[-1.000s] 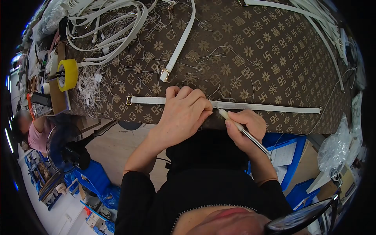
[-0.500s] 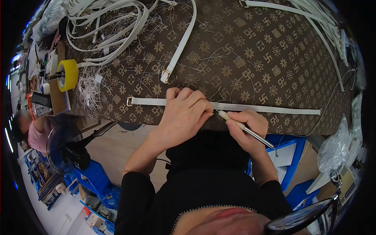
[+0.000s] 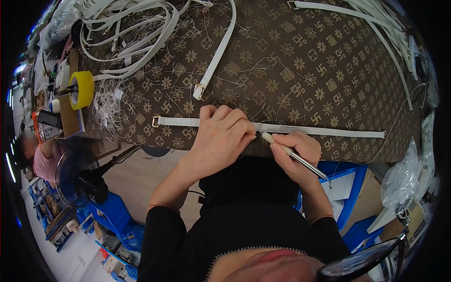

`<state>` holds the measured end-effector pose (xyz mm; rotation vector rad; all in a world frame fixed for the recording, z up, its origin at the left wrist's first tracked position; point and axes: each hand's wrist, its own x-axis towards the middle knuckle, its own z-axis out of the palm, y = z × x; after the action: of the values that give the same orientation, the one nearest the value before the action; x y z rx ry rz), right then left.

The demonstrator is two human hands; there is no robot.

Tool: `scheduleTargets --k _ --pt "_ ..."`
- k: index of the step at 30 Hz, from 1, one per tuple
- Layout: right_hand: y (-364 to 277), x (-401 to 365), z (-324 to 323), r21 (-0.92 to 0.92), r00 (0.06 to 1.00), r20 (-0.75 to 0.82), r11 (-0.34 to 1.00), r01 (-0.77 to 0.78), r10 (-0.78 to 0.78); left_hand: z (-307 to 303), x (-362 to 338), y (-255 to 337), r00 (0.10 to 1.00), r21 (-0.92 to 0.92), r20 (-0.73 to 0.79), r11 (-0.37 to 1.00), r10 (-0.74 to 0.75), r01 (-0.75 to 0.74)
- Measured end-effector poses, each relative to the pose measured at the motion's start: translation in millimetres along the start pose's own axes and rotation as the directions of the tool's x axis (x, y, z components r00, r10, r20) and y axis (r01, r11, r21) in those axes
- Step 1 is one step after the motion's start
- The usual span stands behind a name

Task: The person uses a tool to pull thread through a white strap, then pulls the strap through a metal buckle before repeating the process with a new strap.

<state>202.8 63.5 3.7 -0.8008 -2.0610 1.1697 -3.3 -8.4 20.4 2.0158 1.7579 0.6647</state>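
Note:
A narrow white strap [image 3: 324,130] with a gold buckle [image 3: 155,121] at its left end lies across the front of the patterned cloth. My left hand [image 3: 221,131] is closed over the strap's middle, fingers bent, thumb and forefinger pinched together at its lower edge. In my right hand [image 3: 299,152] is a pen-like tool [image 3: 303,162] with a cream grip, a metal shaft and a thin curved rear end. Its front end points at the strap right beside my left fingertips. The exact contact there is too small to make out.
Above my hands lies another buckled white strap [image 3: 216,56]. Coiled straps [image 3: 155,44] and loose threads [image 3: 107,105] fill the upper left, near a yellow tape roll [image 3: 84,89]. More straps [image 3: 380,28] hang at right. A fan [image 3: 77,178] and a person [image 3: 47,162] are at left.
The rear end of the tool has dipped slightly down and left as my right hand shifted a little. My left hand and the strap stay in place.

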Motion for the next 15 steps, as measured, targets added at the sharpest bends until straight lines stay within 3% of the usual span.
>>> scheduleTargets --k 15 --pt "-0.4 1.1 -0.1 -0.003 1.000 0.003 1.000 0.011 -0.011 -0.1 -0.3 0.1 1.000 0.002 -0.004 1.000 0.008 -0.008"
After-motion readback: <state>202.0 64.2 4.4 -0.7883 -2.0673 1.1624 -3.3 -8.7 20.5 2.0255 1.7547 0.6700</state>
